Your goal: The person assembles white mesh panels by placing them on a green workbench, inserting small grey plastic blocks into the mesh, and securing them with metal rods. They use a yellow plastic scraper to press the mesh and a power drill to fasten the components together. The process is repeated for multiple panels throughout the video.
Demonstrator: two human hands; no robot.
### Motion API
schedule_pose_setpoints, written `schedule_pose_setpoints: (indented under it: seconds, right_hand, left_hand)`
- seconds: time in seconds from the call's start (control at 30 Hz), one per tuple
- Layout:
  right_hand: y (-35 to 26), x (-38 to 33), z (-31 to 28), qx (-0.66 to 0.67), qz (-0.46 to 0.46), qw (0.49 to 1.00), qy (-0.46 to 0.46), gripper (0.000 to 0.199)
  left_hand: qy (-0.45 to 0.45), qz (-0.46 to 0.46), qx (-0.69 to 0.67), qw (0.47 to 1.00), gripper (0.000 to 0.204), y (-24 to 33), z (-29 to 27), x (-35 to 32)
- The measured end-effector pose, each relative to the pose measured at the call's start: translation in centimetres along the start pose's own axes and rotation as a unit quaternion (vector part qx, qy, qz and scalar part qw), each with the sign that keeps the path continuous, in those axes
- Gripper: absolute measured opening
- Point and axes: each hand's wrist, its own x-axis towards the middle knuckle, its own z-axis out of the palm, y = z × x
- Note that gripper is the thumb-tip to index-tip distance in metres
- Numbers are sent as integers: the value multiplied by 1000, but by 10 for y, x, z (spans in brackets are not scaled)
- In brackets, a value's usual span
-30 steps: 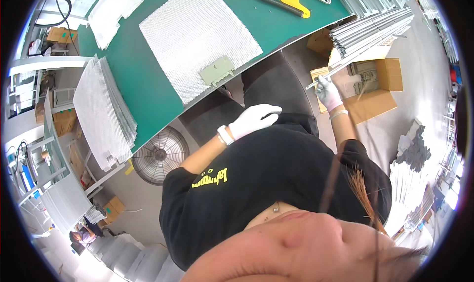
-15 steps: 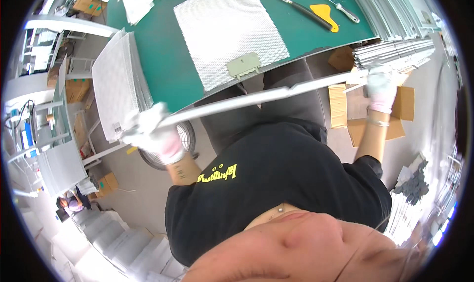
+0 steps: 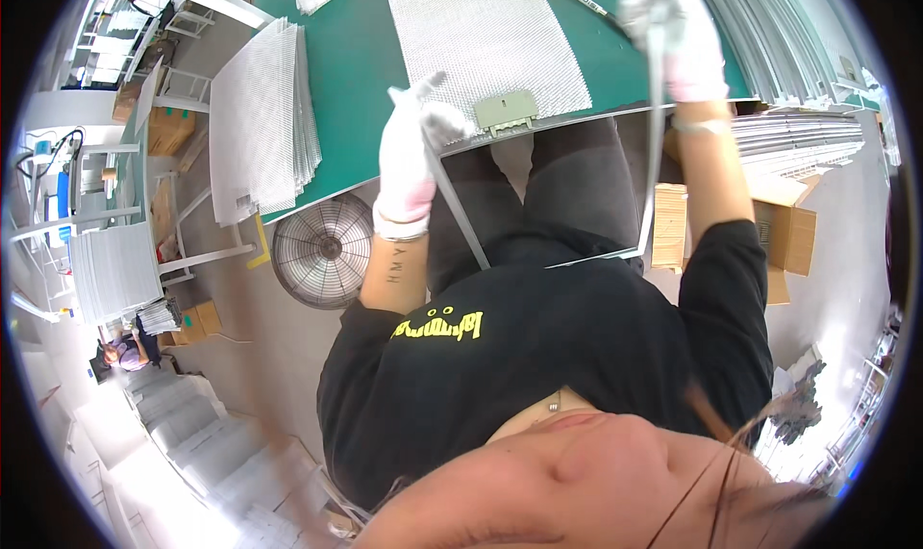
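We have our left hand (image 3: 409, 160) and right hand (image 3: 673, 35), both in white gloves, clenched on a thin U-shaped metal frame (image 3: 461, 227): the left fingers (image 3: 423, 92) wrap one side rail near its upper end, and the right fingers hold the top of the other rail, which runs down to a cross rail lying over our lap. Between the two hands, just past the left fingers, a rectangular sheet of silvery expanded-metal mesh (image 3: 490, 39) lies flat on the green worktop (image 3: 351, 68), with a small grey-green latch piece (image 3: 507, 113) at its near edge. We judge the frame is raised and lined up with the sheet but not yet fitted round it, so the joining is left to do. Out beyond the left hand a stack of like mesh sheets (image 3: 260, 116) waits on the worktop's end, and beyond the right fingers lie bundles of slim metal strips (image 3: 788, 30), bright and straight. A round wire fan guard (image 3: 322, 251) sits below the left wrist.
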Motion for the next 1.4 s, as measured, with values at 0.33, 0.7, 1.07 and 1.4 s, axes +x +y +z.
schedule_pose_setpoints:
  seconds: [0.33,0.7,1.07,1.4]
  right_hand:
    - [80,-54,31,-61,195,975,-81,25]
    - [75,-155,67,-225,36,972,62,64]
    - [103,-111,76,11,103,995,-1,66]
    - [101,-117,82,-4,124,992,12,67]
  left_hand:
    - [-60,-286,27,956,59,-115,75,-57]
    - [38,-113,-400,909,32,-159,96,14]
    - [21,-75,-328,942,30,-134,71,110]
    - [77,-58,-290,952,22,-132,75,111]
